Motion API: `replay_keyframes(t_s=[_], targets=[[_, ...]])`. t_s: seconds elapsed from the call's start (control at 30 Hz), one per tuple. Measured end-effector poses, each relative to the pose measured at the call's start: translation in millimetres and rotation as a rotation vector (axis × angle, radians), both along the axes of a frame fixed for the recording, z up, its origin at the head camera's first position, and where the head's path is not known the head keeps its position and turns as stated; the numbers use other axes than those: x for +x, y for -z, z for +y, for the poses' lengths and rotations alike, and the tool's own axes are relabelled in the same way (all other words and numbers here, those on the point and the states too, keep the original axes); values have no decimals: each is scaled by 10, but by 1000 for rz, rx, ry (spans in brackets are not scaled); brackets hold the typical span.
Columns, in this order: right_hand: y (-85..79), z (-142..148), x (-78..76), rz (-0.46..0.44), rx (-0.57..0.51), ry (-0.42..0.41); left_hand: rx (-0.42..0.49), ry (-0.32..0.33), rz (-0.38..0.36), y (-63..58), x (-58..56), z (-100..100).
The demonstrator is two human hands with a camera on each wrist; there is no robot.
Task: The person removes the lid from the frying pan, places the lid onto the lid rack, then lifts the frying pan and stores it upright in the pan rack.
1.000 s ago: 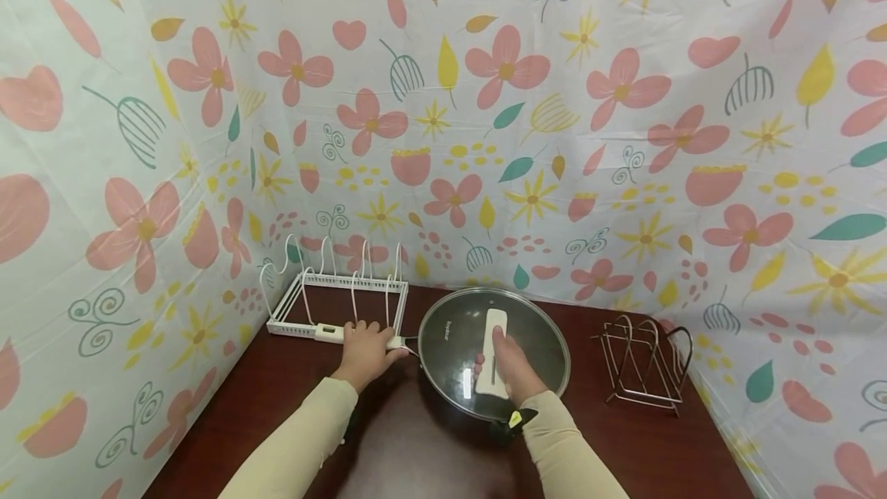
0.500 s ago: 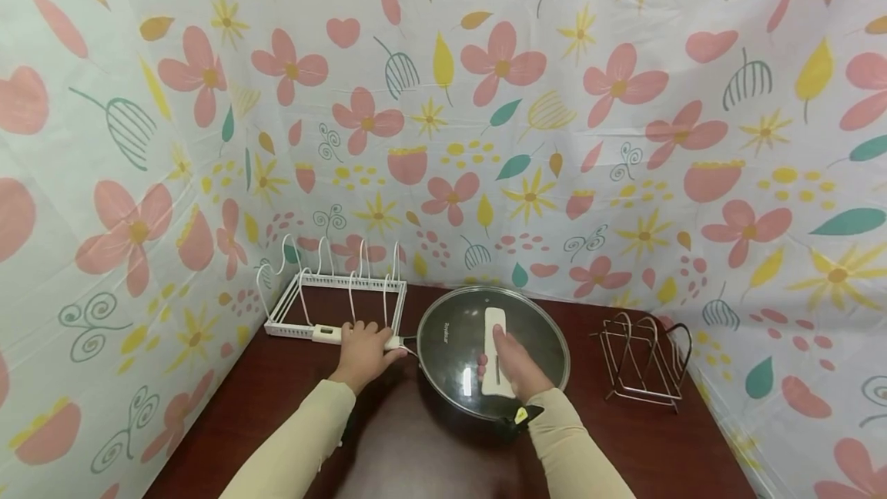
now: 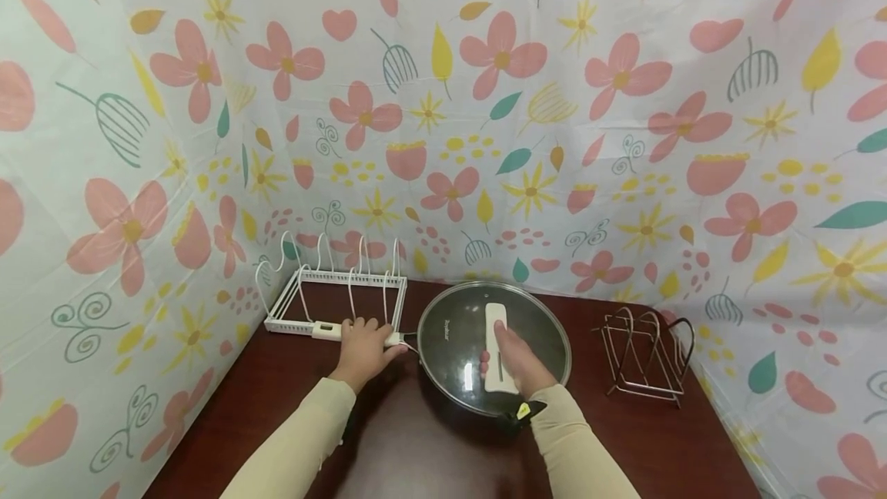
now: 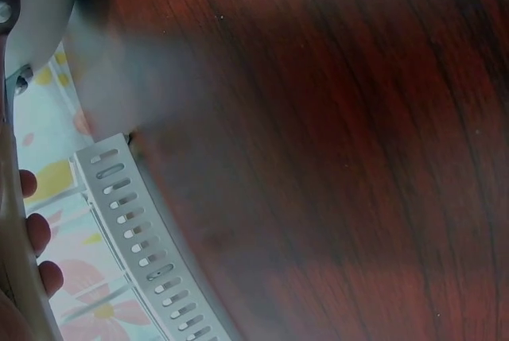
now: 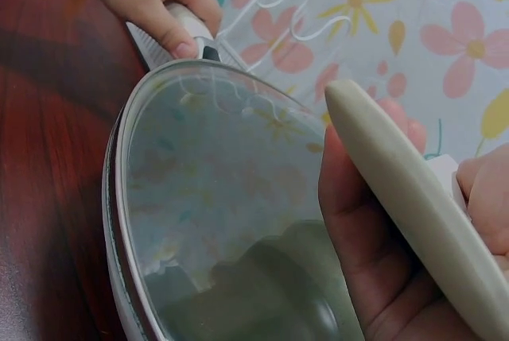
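A pan with a long cream handle stands on the dark red-brown table, covered by a round glass lid. My left hand grips that handle; three fingertips curl round it in the left wrist view. With my right hand I hold the upright cream lid handle, fingers wrapped round it. In the right wrist view the lid handle fills the foreground, and the lid rim lies along the pan's edge. The pan's inside shows only dimly through the glass.
Behind my left hand stands a white wire rack with upright loops. A smaller metal wire rack is on the right of the table. Floral cloth hangs along the back and sides.
Both hands keep their holds on the pan handle and lid handle. The lid handle has turned slightly, its near end shifting right. The head view has shifted a little.
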State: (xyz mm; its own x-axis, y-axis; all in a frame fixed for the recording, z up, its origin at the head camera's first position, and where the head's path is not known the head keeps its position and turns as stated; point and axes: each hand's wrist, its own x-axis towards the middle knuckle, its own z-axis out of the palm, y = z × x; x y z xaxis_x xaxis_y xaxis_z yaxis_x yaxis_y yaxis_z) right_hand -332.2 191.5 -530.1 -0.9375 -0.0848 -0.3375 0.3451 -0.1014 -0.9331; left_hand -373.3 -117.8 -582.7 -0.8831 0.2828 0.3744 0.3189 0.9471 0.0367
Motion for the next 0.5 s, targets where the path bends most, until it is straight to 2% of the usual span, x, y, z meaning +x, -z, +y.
replay_keyframes(t_s=[0.27,0.5], targets=[[-28,24,-4,-4,-32,-12,-12,2,33,-27,-25,16],[14,-10,-3,6,-14,-10,3,15,60,12,5,-17]])
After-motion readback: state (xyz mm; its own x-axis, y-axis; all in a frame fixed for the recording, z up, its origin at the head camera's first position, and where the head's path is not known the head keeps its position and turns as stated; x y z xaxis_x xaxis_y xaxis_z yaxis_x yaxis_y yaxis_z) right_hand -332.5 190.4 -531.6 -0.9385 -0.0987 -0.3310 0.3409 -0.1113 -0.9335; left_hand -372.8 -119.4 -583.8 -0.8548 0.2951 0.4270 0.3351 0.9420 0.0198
